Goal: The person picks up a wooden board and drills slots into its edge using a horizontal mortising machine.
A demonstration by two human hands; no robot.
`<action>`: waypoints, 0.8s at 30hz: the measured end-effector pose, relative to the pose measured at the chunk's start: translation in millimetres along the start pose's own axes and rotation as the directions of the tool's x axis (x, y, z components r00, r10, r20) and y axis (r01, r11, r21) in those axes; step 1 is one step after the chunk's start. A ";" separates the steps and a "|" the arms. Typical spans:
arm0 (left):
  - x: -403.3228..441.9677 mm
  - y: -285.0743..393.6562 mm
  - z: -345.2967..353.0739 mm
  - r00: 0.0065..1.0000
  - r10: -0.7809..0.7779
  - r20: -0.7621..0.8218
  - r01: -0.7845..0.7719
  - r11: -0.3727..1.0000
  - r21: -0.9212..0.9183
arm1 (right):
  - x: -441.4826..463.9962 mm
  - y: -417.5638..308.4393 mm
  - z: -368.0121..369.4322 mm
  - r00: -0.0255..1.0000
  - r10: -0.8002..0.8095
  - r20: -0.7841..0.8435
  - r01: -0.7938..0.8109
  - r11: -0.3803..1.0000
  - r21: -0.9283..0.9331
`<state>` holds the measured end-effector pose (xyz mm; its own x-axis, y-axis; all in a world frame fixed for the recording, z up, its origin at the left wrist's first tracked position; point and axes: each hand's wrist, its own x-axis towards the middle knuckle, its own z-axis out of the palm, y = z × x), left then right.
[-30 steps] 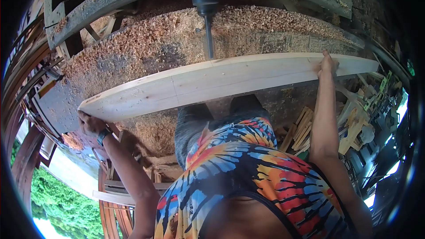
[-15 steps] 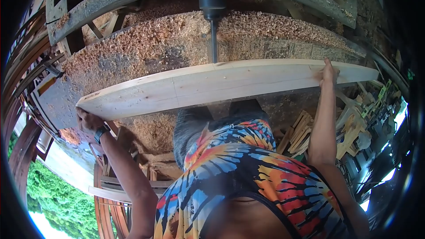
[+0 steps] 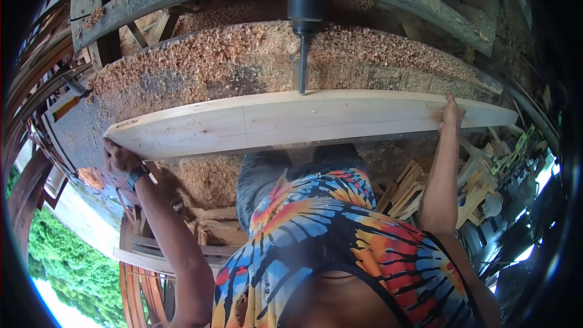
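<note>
A long pale wooden board (image 3: 273, 123) lies across the view, its narrow far edge toward a drill bit (image 3: 303, 67). The bit hangs from a dark chuck (image 3: 305, 13), and its tip meets the board's far edge near the middle. Whether it has entered the wood is hard to tell. My left hand (image 3: 121, 159), with a dark watch on the wrist, is closed round the board's left end. Toward the right end, my right hand (image 3: 450, 113) grips the board, thumb over the far edge and the other fingers mostly hidden.
Wood shavings (image 3: 194, 54) cover the work surface behind the board. A thick timber beam (image 3: 158, 1) crosses the far side. Scrap wood pieces (image 3: 407, 188) are piled at lower right, and reddish-brown wooden strips (image 3: 130, 273) stand at lower left.
The whole view has tilted slightly clockwise and shifted. Both hands keep their hold, and the board shows no clear movement against the bit.
</note>
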<state>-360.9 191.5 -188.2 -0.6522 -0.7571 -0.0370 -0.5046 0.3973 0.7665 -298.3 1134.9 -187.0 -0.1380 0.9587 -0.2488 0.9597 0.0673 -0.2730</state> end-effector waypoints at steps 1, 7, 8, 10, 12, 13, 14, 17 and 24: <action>-1.6 6.2 1.2 0.996 -0.087 0.033 0.090 0.990 -0.109 | -2.2 -1.3 -1.1 1.000 -0.003 -0.002 0.003 1.000 -0.004; -2.8 6.5 5.7 0.995 0.021 -0.095 -0.013 0.996 0.085 | -7.2 -10.4 -5.0 1.000 0.011 0.020 -0.010 1.000 -0.020; -3.3 6.5 8.1 0.990 0.093 -0.102 -0.078 0.986 0.146 | -5.8 -10.0 -5.5 1.000 0.002 0.024 -0.001 1.000 -0.023; -5.0 6.3 9.7 0.979 0.174 -0.108 -0.146 0.963 0.227 | -11.8 -12.5 -7.4 0.999 -0.015 0.033 0.016 0.999 -0.033; -14.3 26.9 14.8 0.983 0.137 -0.120 -0.109 0.970 0.218 | -14.4 -16.9 -9.5 0.997 0.035 0.063 -0.034 0.999 -0.021; -20.9 44.2 19.3 0.988 0.091 -0.125 -0.066 0.980 0.189 | -14.6 -17.5 -8.8 0.995 0.062 0.077 -0.061 0.998 -0.015; -24.3 51.6 21.3 0.987 0.077 -0.141 -0.046 0.977 0.208 | -14.2 -16.9 -6.6 0.998 0.047 0.040 -0.045 0.998 -0.036; -20.8 43.5 19.3 0.989 0.081 -0.127 -0.059 0.983 0.172 | -11.8 -16.2 -4.2 0.999 0.022 -0.034 -0.025 0.997 -0.078; -8.2 14.6 11.0 0.978 0.178 -0.107 -0.135 0.935 0.327 | -28.0 -25.8 -8.6 0.999 0.035 0.014 -0.034 0.999 -0.031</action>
<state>-369.1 209.2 -183.8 -0.6676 -0.7252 0.1687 -0.5693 0.6432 0.5121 -317.0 1108.7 -165.0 -0.1080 0.9566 -0.2708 0.9710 0.0431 -0.2352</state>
